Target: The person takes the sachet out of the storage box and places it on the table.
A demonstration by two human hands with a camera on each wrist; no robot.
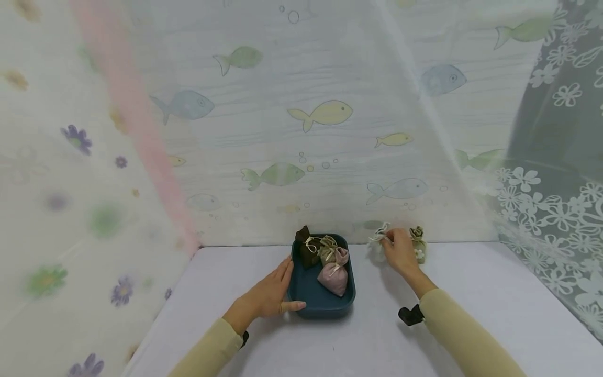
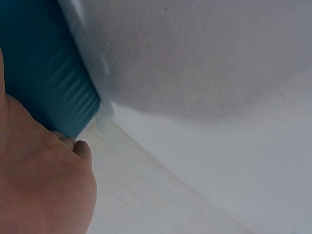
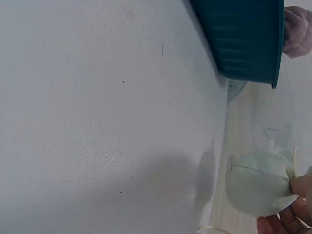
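My left hand point(image 1: 267, 293) lies along the left side of a dark blue rectangular basin point(image 1: 325, 313), fingers straight against its outer wall and thumb over the front rim. In the left wrist view, the palm point(image 2: 44, 170) is beside the basin's ribbed side point(image 2: 68, 83). My right hand point(image 1: 402, 254) pinches a pale whitish-green drawstring pouch point(image 3: 258, 183) near its gathered neck. Its body hangs over the table, a shadow beneath. Inside the basin sit a dark brown pouch point(image 1: 308, 256), an olive-green pouch point(image 1: 328, 250) and a pink pouch point(image 1: 334, 280).
Just right of my right hand, a green pouch with a white flower point(image 1: 419, 253) stands near the white table's point(image 1: 377, 335) back edge. Sheer curtains point(image 1: 320, 157) with fish and flower prints hang behind and on both sides.
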